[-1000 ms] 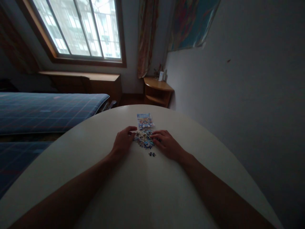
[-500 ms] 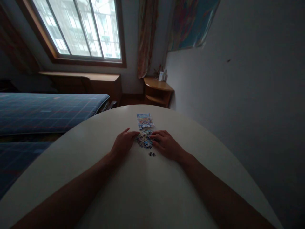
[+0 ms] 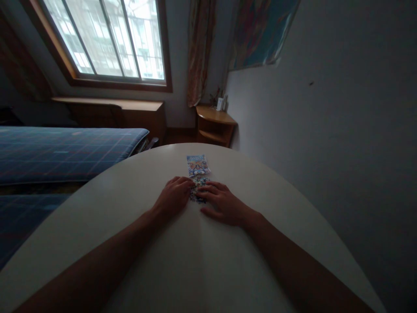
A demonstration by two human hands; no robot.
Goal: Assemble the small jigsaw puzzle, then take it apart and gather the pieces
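Observation:
A small pile of jigsaw puzzle pieces lies between my two hands on the round white table. My left hand rests against the pile's left side, its fingers lying over the edge and pointing right. From the right, my right hand reaches over the pile with fingers stretched and spread, the thumb apart and nearer to me. Neither hand visibly grips a piece. Part of the pile is hidden under the fingers. Just beyond it lies a colourful printed sheet, flat on the table.
A bed with a blue plaid mattress stands beyond the table on the left. Behind are a wooden desk, a window and a corner shelf. A white wall runs along the right.
My left hand has moved slightly right, its fingers now over the pile's edge. My right hand has shifted left and spread over the pieces, covering the dark pieces that lay apart nearer me.

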